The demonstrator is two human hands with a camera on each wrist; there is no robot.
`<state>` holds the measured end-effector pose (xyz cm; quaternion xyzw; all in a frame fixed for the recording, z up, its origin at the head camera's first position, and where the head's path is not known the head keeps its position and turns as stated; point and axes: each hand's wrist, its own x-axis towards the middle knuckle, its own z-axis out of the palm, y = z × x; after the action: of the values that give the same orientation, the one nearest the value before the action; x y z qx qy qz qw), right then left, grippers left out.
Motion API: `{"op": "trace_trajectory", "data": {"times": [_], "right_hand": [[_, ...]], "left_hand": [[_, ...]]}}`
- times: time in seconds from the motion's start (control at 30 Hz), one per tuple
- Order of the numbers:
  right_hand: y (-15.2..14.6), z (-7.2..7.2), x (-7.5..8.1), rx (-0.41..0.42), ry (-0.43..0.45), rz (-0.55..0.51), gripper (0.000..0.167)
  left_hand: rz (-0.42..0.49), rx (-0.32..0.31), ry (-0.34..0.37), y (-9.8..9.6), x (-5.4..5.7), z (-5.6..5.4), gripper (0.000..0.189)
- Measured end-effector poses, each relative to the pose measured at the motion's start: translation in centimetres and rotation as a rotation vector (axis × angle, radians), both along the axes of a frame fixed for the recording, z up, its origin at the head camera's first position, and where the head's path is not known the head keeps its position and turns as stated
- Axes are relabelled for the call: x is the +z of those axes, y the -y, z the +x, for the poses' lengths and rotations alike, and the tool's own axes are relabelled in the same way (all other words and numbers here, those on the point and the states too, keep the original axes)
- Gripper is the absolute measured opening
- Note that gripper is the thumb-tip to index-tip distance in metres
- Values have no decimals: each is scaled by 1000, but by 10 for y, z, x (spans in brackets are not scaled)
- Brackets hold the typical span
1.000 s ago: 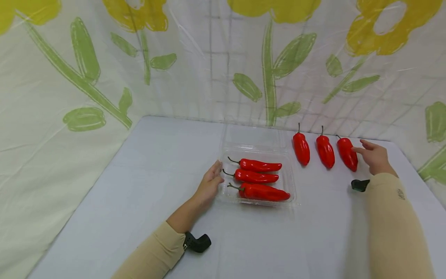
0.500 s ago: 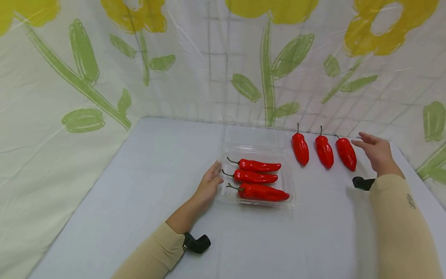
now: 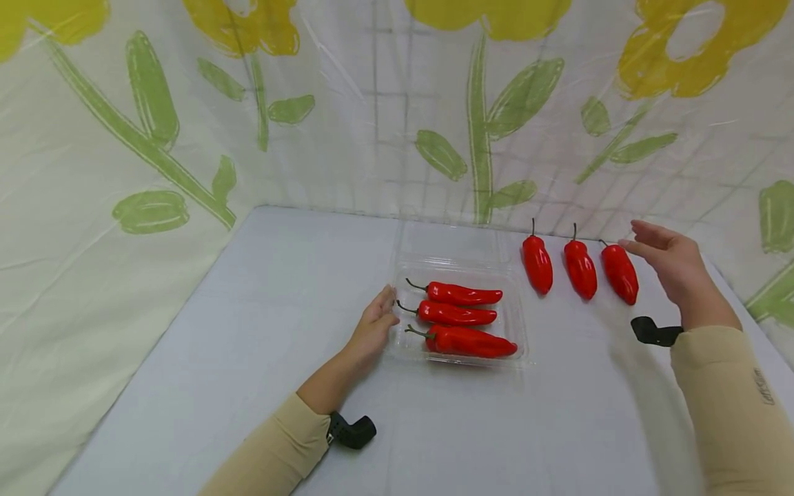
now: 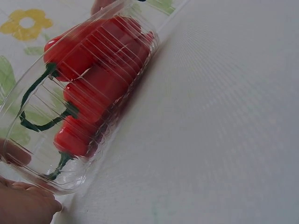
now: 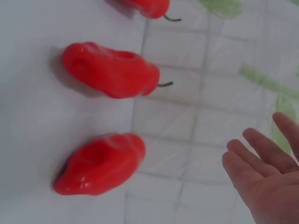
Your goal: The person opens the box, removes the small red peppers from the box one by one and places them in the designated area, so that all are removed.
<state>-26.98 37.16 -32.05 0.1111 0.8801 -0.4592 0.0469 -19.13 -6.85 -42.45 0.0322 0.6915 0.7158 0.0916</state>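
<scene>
A clear plastic clamshell box (image 3: 517, 303) lies with its lid back in the head view. Inside it several-inch-long red peppers (image 3: 465, 315) with green stems lie side by side, three in all. My left hand (image 3: 370, 327) rests against the box's left wall, fingers fairly straight; the left wrist view shows part of this hand (image 4: 25, 203) at the box's end. Three more red peppers stand in a row right of the box, the rightmost pepper (image 3: 619, 274) closest to my right hand (image 3: 670, 265). That hand hovers with extended fingers, holding nothing, as the right wrist view also shows.
A white-covered table (image 3: 273, 275) carries everything. Behind it hangs a pale curtain (image 3: 347, 138) printed with yellow flowers and green leaves. The raised lid (image 3: 453, 242) of the box reaches toward the table's back edge.
My right hand has drawn back from the rightmost pepper, rising up and to the right. The left hand, the box and the peppers keep their places.
</scene>
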Motion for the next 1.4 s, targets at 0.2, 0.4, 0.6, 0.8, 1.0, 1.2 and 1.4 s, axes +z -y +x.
{"op": "trace_trajectory", "data": {"times": [0.2,0.4,0.6,0.8,1.0,1.2,1.4], "right_hand": [[20,13,7,83,-26,-9,78],[44,24,14,180,-50,45,77],[70,38,21,295,-107,14,68],[95,48,24,400,-127,-14,62],[125,57,20,533,-69,-7,65],[146,64,11,638,-45,-37,66],[155,74,-1,730,6,-49,67]], "left_hand": [[-9,6,10,0,3,1,68],[-10,7,14,1,3,1,68],[-3,5,18,2,3,1,68],[-9,3,22,2,1,1,69],[-16,12,10,4,2,2,69],[-19,10,15,4,1,1,69],[-5,2,9,2,1,1,69]]}}
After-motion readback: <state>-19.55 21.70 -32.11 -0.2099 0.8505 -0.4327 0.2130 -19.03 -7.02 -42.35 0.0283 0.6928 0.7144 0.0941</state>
